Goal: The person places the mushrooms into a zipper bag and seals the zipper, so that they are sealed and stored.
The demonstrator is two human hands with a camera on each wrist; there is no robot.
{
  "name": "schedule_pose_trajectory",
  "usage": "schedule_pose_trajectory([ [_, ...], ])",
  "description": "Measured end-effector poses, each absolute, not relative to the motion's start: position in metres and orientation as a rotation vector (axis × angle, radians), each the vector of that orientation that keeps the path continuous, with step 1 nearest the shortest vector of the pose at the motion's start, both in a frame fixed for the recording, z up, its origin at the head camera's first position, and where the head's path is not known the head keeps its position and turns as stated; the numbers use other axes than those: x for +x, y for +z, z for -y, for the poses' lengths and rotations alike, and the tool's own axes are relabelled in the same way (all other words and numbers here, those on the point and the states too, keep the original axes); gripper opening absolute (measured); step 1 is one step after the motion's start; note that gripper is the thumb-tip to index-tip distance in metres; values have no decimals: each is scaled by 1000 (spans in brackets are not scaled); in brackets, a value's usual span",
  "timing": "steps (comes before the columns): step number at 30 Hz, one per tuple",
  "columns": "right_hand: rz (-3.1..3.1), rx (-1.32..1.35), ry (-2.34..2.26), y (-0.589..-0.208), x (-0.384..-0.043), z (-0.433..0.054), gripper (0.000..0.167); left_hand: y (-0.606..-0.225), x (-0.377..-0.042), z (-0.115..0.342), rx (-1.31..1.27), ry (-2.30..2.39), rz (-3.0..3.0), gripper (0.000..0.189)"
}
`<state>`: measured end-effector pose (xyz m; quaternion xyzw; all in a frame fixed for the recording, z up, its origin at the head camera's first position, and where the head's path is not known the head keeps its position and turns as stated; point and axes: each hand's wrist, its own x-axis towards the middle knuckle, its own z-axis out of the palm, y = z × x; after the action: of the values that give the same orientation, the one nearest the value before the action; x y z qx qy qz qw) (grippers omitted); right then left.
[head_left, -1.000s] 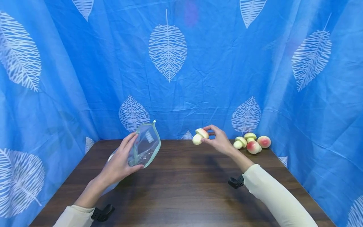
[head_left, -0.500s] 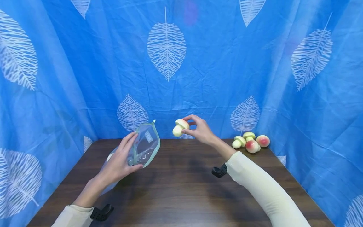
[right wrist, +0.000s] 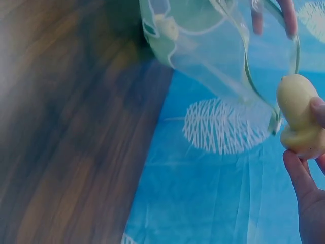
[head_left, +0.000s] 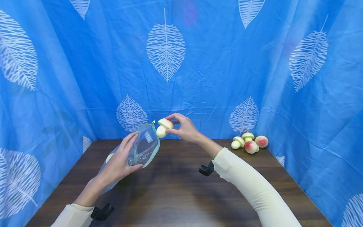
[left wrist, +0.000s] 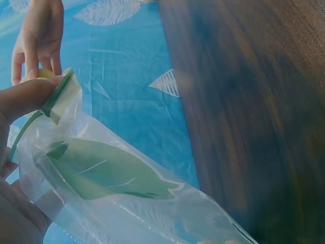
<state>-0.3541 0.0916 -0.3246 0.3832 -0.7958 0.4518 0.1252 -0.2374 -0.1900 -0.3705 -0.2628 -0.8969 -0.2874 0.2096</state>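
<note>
My left hand [head_left: 117, 164] holds a clear plastic zip bag [head_left: 146, 143] with a pale green rim, its mouth spread toward the right. In the left wrist view a green leaf print [left wrist: 109, 168] covers the bag's side. A pale lump [right wrist: 166, 27] shows inside the bag in the right wrist view. My right hand [head_left: 185, 128] pinches a mushroom [head_left: 162, 130] by its pink-tinged cap, the pale stem pointing down and left. That mushroom is right by the bag's rim; whether they touch I cannot tell.
Several more mushrooms [head_left: 250, 146] with cream stems and pink or pale caps lie clustered at the table's back right corner. A blue curtain [head_left: 198, 63] with white leaf prints surrounds the dark wooden table [head_left: 181, 189].
My right hand has carried the mushroom leftward, from above the table's middle to the bag's mouth. The left hand and bag stay nearly where they were.
</note>
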Motion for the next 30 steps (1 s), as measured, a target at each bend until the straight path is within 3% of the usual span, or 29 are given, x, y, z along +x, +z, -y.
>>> schedule_pose_trajectory([
  [13,2418,1288,1029,-325,-348,-45,45,-372,-240,193,-770,-752,2452,113],
  [21,2470,1194,687,-327,-347,-32,51,-371,-241,192,-774,-731,2414,113],
  [30,2461,1068,679,-329,-346,-27,52,-369,-240,191,-770,-732,2403,115],
])
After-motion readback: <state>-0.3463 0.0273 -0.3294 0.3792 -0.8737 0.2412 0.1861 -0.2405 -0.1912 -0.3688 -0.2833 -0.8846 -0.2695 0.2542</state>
